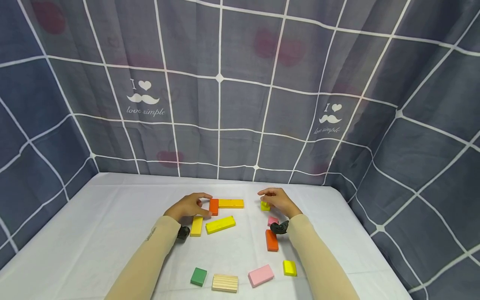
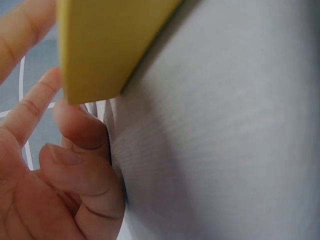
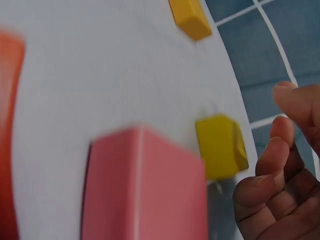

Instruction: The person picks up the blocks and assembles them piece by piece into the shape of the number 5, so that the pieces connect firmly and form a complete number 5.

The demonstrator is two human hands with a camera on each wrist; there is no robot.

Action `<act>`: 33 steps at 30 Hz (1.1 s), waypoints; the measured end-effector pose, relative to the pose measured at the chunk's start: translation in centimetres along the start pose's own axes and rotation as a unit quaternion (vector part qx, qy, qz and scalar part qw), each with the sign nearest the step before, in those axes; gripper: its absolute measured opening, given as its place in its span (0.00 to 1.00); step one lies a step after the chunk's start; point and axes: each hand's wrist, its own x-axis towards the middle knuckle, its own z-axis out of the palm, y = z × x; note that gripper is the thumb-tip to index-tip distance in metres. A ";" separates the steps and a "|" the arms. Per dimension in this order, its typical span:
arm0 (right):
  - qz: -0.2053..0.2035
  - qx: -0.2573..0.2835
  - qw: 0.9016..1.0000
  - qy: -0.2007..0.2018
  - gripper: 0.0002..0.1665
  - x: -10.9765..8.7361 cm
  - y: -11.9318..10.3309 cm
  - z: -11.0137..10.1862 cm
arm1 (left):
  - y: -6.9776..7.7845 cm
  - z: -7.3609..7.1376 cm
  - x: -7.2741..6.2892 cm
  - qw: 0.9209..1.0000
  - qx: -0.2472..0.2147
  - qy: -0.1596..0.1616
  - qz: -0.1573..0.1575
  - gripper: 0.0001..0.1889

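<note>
In the head view my left hand (image 1: 189,206) holds an orange block (image 1: 213,207) by its two ends, between thumb and forefinger. That block's side meets the end of a long amber block (image 1: 231,203). A yellow block (image 1: 196,226) lies by the left thumb; up close in the left wrist view, a yellow block (image 2: 110,45) hides part of the fingers. My right hand (image 1: 275,200) hovers beside a small yellow block (image 1: 265,206), its fingers loosely bent. The right wrist view has that small yellow block (image 3: 220,147) apart from the fingertips.
Below the right hand lie a pink block (image 1: 273,221) and an orange-red block (image 1: 271,241). A long yellow block (image 1: 220,224) sits mid-table. Nearer me are green (image 1: 198,276), ridged wooden (image 1: 225,283), pink (image 1: 261,276) and yellow (image 1: 290,268) blocks. A grey checked curtain (image 1: 240,104) surrounds the white table.
</note>
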 end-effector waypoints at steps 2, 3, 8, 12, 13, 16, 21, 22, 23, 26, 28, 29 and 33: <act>0.016 -0.013 1.000 0.002 0.20 -0.1 0.4 -0.5 | -0.1 0.0 0.0 1.000 -0.002 -0.002 -0.001 0.35; 0.024 -0.020 0.999 0.001 0.20 -0.2 0.6 -0.7 | -0.1 -0.1 0.0 1.000 -0.003 -0.003 -0.002 0.35; 0.023 -0.043 0.998 -0.026 0.24 -0.6 1.0 -1.8 | -0.3 0.0 0.2 1.000 -0.002 -0.004 -0.002 0.35; 0.018 -0.033 0.998 -0.055 0.27 -0.7 1.2 -2.3 | -0.2 -0.1 0.2 1.000 0.006 -0.002 0.004 0.35; 0.020 -0.031 0.998 -0.058 0.27 -0.7 1.2 -2.4 | -0.2 0.0 0.1 1.000 0.007 -0.002 0.005 0.35; 0.018 -0.038 0.997 -0.068 0.26 -0.6 1.4 -2.5 | -0.1 0.0 0.0 1.000 0.007 -0.004 0.005 0.35; 0.020 -0.074 0.995 -0.063 0.22 -0.4 1.3 -2.3 | 0.0 0.0 -0.1 1.000 0.003 -0.006 0.000 0.35; 0.018 -0.081 0.995 -0.062 0.22 -0.3 1.3 -2.2 | 0.0 0.0 -0.1 1.000 0.005 -0.006 0.000 0.35; 0.019 -0.087 0.994 -0.060 0.21 -0.3 1.2 -2.1 | 0.0 0.0 -0.1 1.000 0.005 -0.005 0.000 0.35; 0.011 -0.097 0.994 -0.057 0.21 -0.2 0.9 -1.8 | 0.0 -0.1 -0.1 1.000 0.009 -0.004 0.001 0.35; 0.008 -0.099 0.994 -0.056 0.22 -0.1 0.7 -1.5 | -0.1 -0.1 0.0 1.000 0.007 -0.005 0.000 0.35; 0.006 -0.100 0.993 -0.055 0.22 -0.1 0.6 -1.4 | 0.0 -0.1 0.0 1.000 0.006 -0.006 0.001 0.35; 0.003 -0.104 0.993 -0.053 0.22 0.3 0.3 -1.0 | -0.1 -0.1 0.2 1.000 0.006 -0.007 -0.003 0.35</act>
